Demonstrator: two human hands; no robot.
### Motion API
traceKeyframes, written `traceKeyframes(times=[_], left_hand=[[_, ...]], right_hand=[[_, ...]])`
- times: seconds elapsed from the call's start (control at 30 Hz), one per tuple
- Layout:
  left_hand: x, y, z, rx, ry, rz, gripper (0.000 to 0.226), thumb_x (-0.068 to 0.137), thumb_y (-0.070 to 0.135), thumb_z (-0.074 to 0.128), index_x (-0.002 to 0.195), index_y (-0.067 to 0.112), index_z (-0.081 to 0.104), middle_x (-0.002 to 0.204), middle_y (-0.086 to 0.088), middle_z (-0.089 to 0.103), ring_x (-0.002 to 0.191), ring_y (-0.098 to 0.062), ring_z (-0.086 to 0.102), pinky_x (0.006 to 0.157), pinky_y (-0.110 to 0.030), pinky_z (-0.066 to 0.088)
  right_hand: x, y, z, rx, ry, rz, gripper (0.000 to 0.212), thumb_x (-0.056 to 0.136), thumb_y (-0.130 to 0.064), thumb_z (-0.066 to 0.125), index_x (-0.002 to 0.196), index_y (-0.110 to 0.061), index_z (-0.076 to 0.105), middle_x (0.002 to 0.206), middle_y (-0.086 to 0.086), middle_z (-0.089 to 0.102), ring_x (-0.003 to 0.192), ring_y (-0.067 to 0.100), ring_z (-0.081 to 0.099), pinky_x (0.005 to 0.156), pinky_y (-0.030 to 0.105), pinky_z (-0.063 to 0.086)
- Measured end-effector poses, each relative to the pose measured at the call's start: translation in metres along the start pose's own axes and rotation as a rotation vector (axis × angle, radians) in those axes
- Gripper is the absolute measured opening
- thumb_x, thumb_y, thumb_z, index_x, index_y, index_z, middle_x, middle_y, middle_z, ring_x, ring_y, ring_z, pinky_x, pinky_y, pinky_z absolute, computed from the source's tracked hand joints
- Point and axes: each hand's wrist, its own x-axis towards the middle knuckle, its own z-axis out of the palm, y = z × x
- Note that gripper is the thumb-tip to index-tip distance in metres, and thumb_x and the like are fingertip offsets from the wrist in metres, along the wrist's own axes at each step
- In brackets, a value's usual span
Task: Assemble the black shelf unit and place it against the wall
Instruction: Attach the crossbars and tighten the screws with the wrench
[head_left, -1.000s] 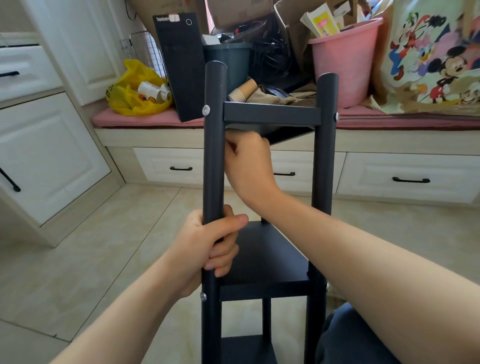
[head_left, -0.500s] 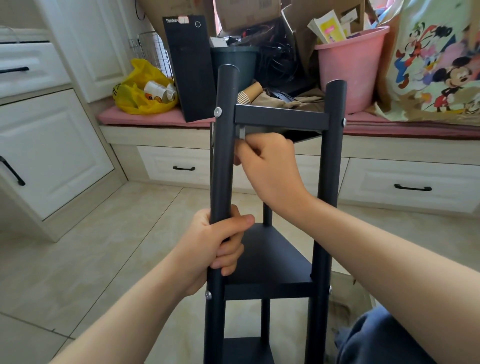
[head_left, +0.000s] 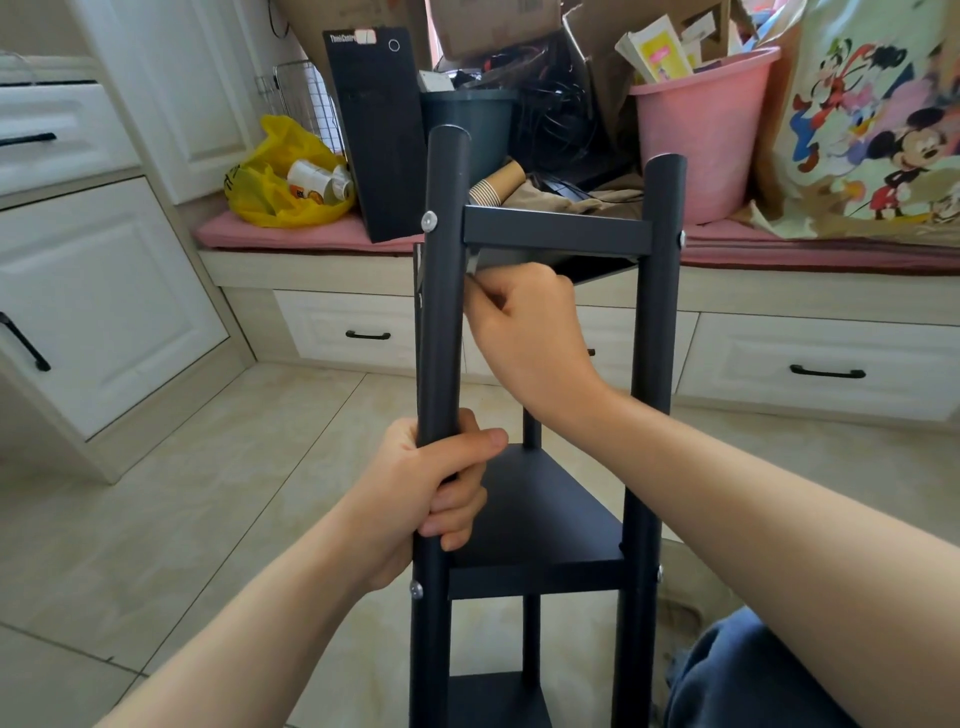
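Left hand (head_left: 439, 499) wraps the post (head_left: 441, 322) mid-frame; right hand (head_left: 519, 322) pinches a small metal piece (head_left: 471, 265) under the top shelf (head_left: 556, 235); shelf unit (head_left: 540, 519) seems stiff, light: grip posts

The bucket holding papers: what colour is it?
The bucket is pink, seen in the head view.

Shelf unit (head_left: 540, 519) stood upright on floor tiles (head_left: 156, 519), before drawer bench (head_left: 779, 296). Left hand (head_left: 421, 493) gripped front left post (head_left: 441, 322) between top and middle shelves. Right hand (head_left: 524, 322) under top shelf, pinching small metal piece (head_left: 471, 264) beside same post. On bench behind, left to right: plastic bag (head_left: 280, 182), computer tower (head_left: 379, 140), bin (head_left: 467, 119), bucket (head_left: 696, 135), cartoon bag (head_left: 872, 130).
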Motion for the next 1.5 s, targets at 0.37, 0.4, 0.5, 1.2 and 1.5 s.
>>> traceKeyframes(times=[0.37,0.4,0.5,1.2,1.5], left_hand=[[-0.001,-0.003,-0.010,0.010,-0.050,-0.006,0.044,0.084,0.021,0.064,0.049,0.019,0.037,0.040,0.000,0.023,0.031,-0.012,0.021,0.037,-0.021,0.029],[-0.001,-0.003,-0.010,0.009,-0.050,-0.005,0.045,0.084,0.021,0.064,0.048,0.020,0.038,0.040,0.000,0.023,0.031,-0.012,0.021,0.037,-0.021,0.029],[-0.001,-0.003,-0.010,0.014,-0.043,0.002,0.049,0.086,0.018,0.067,0.046,0.021,0.039,0.040,0.000,0.023,0.031,-0.012,0.021,0.037,-0.021,0.028],[0.009,-0.001,-0.038,0.049,0.175,-0.003,0.049,0.098,0.014,0.058,0.059,0.018,0.030,0.045,0.000,0.020,0.035,-0.014,0.018,0.039,-0.023,0.026],[0.008,-0.001,-0.042,0.028,0.204,0.010,0.051,0.098,0.013,0.058,0.058,0.020,0.027,0.046,0.001,0.017,0.036,-0.013,0.017,0.040,-0.023,0.026]], right_hand=[[0.007,0.004,0.017,-0.131,0.080,-0.096,0.036,0.098,-0.020,0.057,0.063,-0.021,0.049,0.052,-0.007,0.044,0.049,0.014,0.040,0.052,0.030,0.037],[0.007,0.004,0.017,-0.142,0.085,-0.110,0.034,0.098,-0.019,0.057,0.064,-0.020,0.051,0.053,-0.006,0.046,0.049,0.014,0.041,0.052,0.030,0.037],[0.005,0.003,0.015,-0.146,0.072,-0.106,0.033,0.098,-0.022,0.056,0.066,-0.015,0.058,0.054,-0.004,0.050,0.052,0.019,0.046,0.053,0.032,0.043],[-0.034,-0.012,-0.046,0.001,-0.160,0.076,0.031,0.101,-0.026,0.055,0.074,-0.017,0.069,0.045,-0.007,0.051,0.040,0.006,0.046,0.050,0.017,0.040],[-0.029,0.017,-0.066,0.015,-0.134,0.274,0.027,0.097,-0.034,0.060,0.079,-0.027,0.079,0.106,-0.004,0.057,0.104,0.006,0.055,0.093,0.036,0.050]])
